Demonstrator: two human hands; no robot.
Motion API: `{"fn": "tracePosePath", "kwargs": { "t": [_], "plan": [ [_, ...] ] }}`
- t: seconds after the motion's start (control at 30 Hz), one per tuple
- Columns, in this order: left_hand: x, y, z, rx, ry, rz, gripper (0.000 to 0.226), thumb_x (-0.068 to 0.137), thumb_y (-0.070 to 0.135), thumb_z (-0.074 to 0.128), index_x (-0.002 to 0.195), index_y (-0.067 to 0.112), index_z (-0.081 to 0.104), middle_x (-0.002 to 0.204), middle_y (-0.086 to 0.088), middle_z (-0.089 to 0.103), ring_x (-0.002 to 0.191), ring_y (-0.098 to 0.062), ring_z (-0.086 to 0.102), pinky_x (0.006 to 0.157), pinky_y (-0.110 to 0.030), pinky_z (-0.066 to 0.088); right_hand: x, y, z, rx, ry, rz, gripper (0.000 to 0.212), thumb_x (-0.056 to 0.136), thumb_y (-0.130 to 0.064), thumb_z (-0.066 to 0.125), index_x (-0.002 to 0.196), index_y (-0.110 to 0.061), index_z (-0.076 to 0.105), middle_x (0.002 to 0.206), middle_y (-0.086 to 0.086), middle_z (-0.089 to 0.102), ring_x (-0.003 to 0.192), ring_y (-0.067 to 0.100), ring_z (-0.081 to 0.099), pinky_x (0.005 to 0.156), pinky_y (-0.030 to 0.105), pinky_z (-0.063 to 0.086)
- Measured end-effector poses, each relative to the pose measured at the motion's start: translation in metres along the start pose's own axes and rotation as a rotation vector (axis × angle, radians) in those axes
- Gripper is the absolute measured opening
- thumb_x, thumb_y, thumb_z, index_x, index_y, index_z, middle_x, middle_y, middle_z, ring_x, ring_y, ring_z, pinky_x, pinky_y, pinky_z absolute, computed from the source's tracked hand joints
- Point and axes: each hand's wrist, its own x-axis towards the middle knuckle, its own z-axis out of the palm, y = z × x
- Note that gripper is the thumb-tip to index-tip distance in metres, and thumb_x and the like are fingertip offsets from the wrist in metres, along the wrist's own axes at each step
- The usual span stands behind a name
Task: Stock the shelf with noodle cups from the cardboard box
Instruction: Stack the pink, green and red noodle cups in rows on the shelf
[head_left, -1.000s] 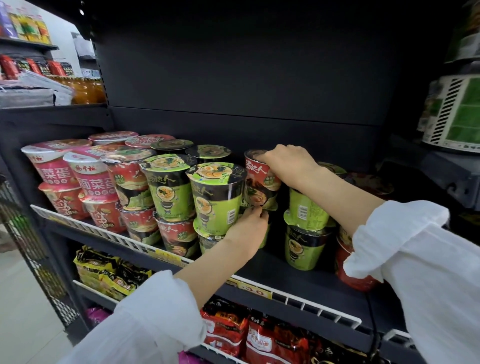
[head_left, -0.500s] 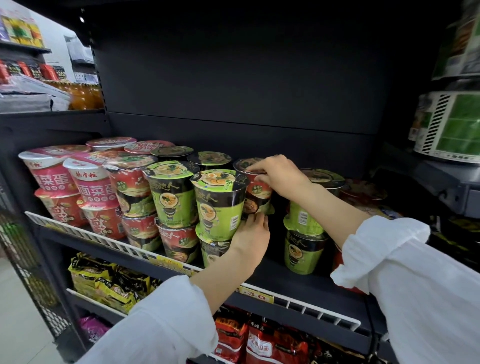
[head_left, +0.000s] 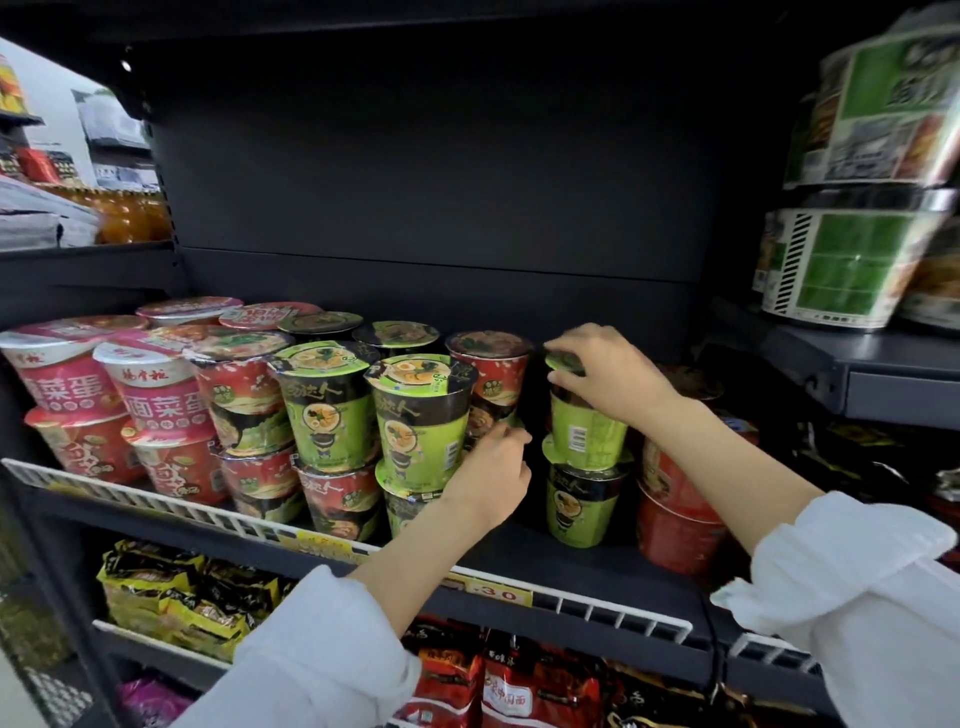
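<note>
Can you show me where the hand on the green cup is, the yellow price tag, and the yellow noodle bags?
right hand (head_left: 610, 376), head view, back of the hand atop the green cup (head_left: 587, 434)
yellow price tag (head_left: 496, 594), head view, middle of the tag
yellow noodle bags (head_left: 171, 597), head view, front of one bag

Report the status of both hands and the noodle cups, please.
Right hand grips top green cup of a stack. Left hand touches red cup. Nothing blocks them.

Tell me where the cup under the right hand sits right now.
In the head view, the green noodle cup sits right of centre on the shelf, stacked atop another green cup, beside the red cups, gripped by the right hand.
</note>
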Motion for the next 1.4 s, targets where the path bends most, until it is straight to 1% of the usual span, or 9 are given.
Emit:
{"fn": "tracePosePath", "kwargs": {
  "t": [0.13, 0.37, 0.6, 0.67, 0.8, 1.0, 1.1, 1.27, 1.4],
  "plan": [
    [0.005, 0.013, 0.003, -0.129, -0.058, -0.014, 0.046, 0.094, 0.02, 0.054, 0.137, 0.007, 0.042, 0.135, -0.01, 0.044, 0.127, -0.022, 0.042, 0.103, -0.025, 0.031, -0.015, 0.014, 0.008, 0.091, 0.02, 0.164, 0.05, 0.088, -0.037, 0.062, 0.135, -0.025, 0.049, 0.142, 0.014, 0.037, 0.133, 0.034, 0.028, 0.109, 0.044, 0.032],
    [0.035, 0.028, 0.032, -0.214, -0.227, -0.204, 0.106, 0.061, 0.045, 0.083, 0.143, 0.009, 0.028, 0.14, -0.011, 0.04, 0.132, -0.026, 0.037, 0.109, -0.037, 0.034, -0.014, 0.034, 0.016, 0.11, -0.02, 0.17, 0.056, 0.079, -0.05, 0.064, 0.131, -0.037, 0.05, 0.134, 0.009, 0.053, 0.127, 0.03, 0.038, 0.105, 0.038, 0.025],
    [0.031, 0.025, 0.049, -0.203, -0.109, -0.31, 0.088, 0.046, 0.058, 0.081, 0.121, 0.017, 0.056, 0.119, -0.005, 0.059, 0.11, -0.022, 0.056, 0.093, -0.034, 0.047, -0.024, 0.029, 0.011, 0.197, -0.007, 0.121, 0.054, 0.077, -0.048, 0.068, 0.129, -0.042, 0.053, 0.133, 0.008, 0.052, 0.128, 0.027, 0.037, 0.106, 0.033, 0.024],
    [0.016, 0.025, 0.044, -0.191, -0.093, -0.326, 0.086, 0.046, 0.062, 0.078, 0.118, 0.018, 0.058, 0.117, -0.004, 0.06, 0.108, -0.021, 0.056, 0.091, -0.031, 0.044, -0.034, 0.018, 0.006, 0.23, 0.011, 0.092, 0.052, 0.078, -0.041, 0.071, 0.128, -0.036, 0.056, 0.131, 0.006, 0.054, 0.129, 0.023, 0.038, 0.109, 0.033, 0.022],
    [-0.018, 0.032, 0.021, -0.186, -0.051, -0.349, 0.071, 0.059, 0.048, 0.083, 0.114, 0.009, 0.059, 0.115, -0.01, 0.06, 0.112, -0.025, 0.05, 0.089, -0.033, 0.044, -0.049, -0.009, -0.003, 0.265, 0.013, 0.056, 0.05, 0.08, -0.031, 0.072, 0.127, -0.028, 0.058, 0.13, 0.004, 0.055, 0.129, 0.022, 0.038, 0.109, 0.035, 0.023],
    [-0.051, 0.027, 0.004, -0.112, -0.021, -0.428, 0.069, 0.065, 0.047, 0.08, 0.112, 0.004, 0.055, 0.118, -0.014, 0.05, 0.11, -0.027, 0.05, 0.092, -0.032, 0.043, -0.06, -0.037, -0.003, 0.372, -0.015, 0.006, 0.046, 0.079, -0.026, 0.072, 0.123, -0.024, 0.058, 0.13, -0.003, 0.056, 0.127, 0.019, 0.043, 0.107, 0.036, 0.036],
    [-0.06, 0.028, -0.001, -0.054, -0.009, -0.43, 0.069, 0.069, 0.049, 0.077, 0.114, 0.002, 0.054, 0.12, -0.015, 0.047, 0.112, -0.027, 0.047, 0.095, -0.032, 0.041, -0.065, -0.049, -0.003, 0.313, -0.018, -0.021, 0.049, 0.08, -0.025, 0.072, 0.126, -0.019, 0.056, 0.135, 0.003, 0.052, 0.129, 0.021, 0.039, 0.11, 0.037, 0.03],
    [-0.063, 0.03, -0.007, 0.164, -0.07, -0.355, 0.068, 0.077, 0.055, 0.067, 0.118, 0.002, 0.054, 0.124, -0.017, 0.043, 0.112, -0.028, 0.047, 0.095, -0.033, 0.041, -0.066, -0.055, -0.006, 0.253, -0.043, 0.098, 0.055, 0.081, -0.056, 0.06, 0.128, -0.03, 0.049, 0.139, 0.0, 0.047, 0.134, 0.025, 0.032, 0.107, 0.051, 0.031],
    [-0.065, 0.012, -0.021, 0.417, -0.097, -0.119, 0.057, 0.087, 0.05, 0.056, 0.123, 0.005, 0.055, 0.139, -0.015, 0.031, 0.127, -0.029, 0.035, 0.101, -0.037, 0.037, -0.06, -0.057, -0.013, 0.05, -0.085, 0.136, 0.056, 0.088, -0.056, 0.052, 0.138, -0.037, 0.038, 0.138, 0.002, 0.05, 0.133, 0.024, 0.035, 0.104, 0.054, 0.027]
  ]
}}
